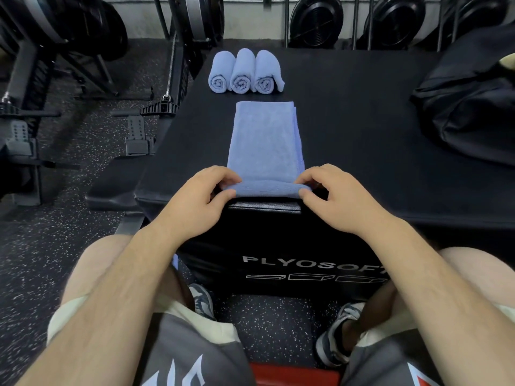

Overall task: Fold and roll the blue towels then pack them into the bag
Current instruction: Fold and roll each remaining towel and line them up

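A blue towel (266, 140), folded into a long narrow strip, lies on the black plyo box (348, 129) and runs away from me. Its near end is curled over into the start of a roll at the box's front edge. My left hand (203, 199) pinches the left end of that roll, and my right hand (337, 196) pinches the right end. Three rolled blue towels (245, 72) lie side by side at the far edge of the box, their spiral ends facing me. A black bag (471, 107) sits on the box at the right.
The box front reads PLYOSOFT. Rowing machines (133, 126) and their rails fill the speckled floor on the left. Black fan wheels (315, 20) stand along the back wall. My knees and shoes are below the box's front edge.
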`<state>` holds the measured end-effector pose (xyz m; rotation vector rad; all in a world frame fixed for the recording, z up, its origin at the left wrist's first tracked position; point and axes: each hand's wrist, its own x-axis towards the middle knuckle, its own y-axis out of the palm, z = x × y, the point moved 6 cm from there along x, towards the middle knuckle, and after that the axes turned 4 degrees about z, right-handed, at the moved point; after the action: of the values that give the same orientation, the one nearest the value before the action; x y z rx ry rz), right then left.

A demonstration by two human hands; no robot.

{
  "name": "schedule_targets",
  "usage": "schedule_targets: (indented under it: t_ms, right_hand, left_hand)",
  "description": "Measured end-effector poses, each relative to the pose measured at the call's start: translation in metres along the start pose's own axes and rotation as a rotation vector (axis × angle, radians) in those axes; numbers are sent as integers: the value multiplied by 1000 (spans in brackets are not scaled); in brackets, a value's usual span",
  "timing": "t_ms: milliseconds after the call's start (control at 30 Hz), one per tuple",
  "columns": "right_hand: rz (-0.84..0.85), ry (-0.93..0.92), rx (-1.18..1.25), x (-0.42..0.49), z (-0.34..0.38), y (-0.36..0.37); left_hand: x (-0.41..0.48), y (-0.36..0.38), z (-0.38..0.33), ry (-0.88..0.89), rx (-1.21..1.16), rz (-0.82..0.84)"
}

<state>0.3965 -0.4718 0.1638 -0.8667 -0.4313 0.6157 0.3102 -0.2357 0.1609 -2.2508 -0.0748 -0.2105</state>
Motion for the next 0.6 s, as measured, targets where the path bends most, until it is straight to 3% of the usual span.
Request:
schedule_targets:
  t_ms: [100, 233, 433, 600]
  right_hand:
    - [42, 62, 120, -4, 1, -1]
    - [62, 62, 90, -1, 3, 2]
    - [-223, -62, -120, 1, 5, 0]
    - [-156, -125, -215, -7, 11, 3]
  left_hand:
    - [-2, 1, -4, -46, -132, 5]
    - [2, 2, -7, -1, -95, -34]
    - [18, 4, -6, 134, 150, -157]
    - [15, 8, 4, 120, 147, 2]
